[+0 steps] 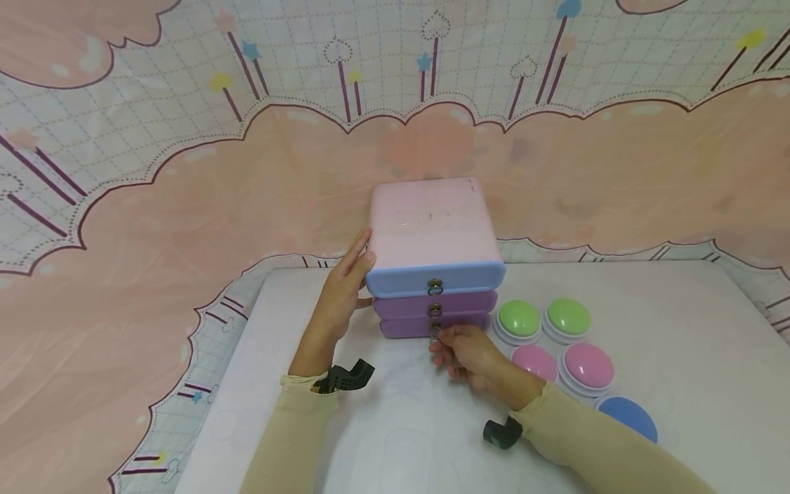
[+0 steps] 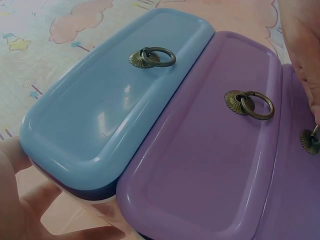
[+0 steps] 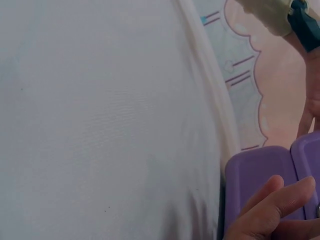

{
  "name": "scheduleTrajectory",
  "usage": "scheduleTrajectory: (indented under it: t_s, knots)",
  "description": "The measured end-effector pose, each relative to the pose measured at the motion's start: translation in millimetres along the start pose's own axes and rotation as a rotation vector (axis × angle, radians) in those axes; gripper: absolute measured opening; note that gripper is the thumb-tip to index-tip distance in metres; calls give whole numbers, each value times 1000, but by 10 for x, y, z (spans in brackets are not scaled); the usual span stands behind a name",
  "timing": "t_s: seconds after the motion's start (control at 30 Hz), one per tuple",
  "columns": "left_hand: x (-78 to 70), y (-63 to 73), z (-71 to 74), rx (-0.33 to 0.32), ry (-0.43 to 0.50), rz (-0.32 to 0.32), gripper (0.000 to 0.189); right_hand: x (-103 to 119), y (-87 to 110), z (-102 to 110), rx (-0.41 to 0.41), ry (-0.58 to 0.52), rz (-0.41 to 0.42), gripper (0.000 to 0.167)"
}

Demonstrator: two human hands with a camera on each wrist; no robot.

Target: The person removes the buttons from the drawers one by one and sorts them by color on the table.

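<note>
A small drawer box (image 1: 432,223) with a pink top stands at the table's back edge. Its front has a blue top drawer (image 1: 398,282) and two purple drawers, a middle one (image 1: 398,306) and a bottom one (image 1: 401,328). Each carries a bronze ring pull. My left hand (image 1: 333,302) rests along the box's left side, fingers extended. With thumb and forefinger, my right hand (image 1: 472,353) pinches the ring pull (image 1: 435,333) of the bottom drawer. In the left wrist view, the right fingertips meet that same ring pull (image 2: 311,141).
Right of the box sit round domed push lights or buttons on white bases: two green (image 1: 519,318), two pink (image 1: 588,366) and one blue (image 1: 628,417), partly under the right forearm. A patterned cloth (image 1: 278,185) hangs behind the white table (image 1: 395,425).
</note>
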State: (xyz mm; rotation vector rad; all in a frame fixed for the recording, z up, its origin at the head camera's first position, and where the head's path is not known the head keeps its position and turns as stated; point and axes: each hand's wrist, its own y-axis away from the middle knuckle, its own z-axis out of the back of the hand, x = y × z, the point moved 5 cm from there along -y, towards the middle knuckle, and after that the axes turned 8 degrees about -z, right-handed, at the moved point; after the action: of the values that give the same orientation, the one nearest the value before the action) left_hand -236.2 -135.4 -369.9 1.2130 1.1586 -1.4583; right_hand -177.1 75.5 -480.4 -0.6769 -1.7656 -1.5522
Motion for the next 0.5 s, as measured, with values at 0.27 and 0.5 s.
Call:
scheduleTrajectory:
  t_s: [0.27,0.5]
  knots:
    - [17,5,4,1,-9,9,52,-5,-2,19,22,1,-13,21]
    - [33,23,80,68,25,25,51,-15,77,188,4,32,-18,29]
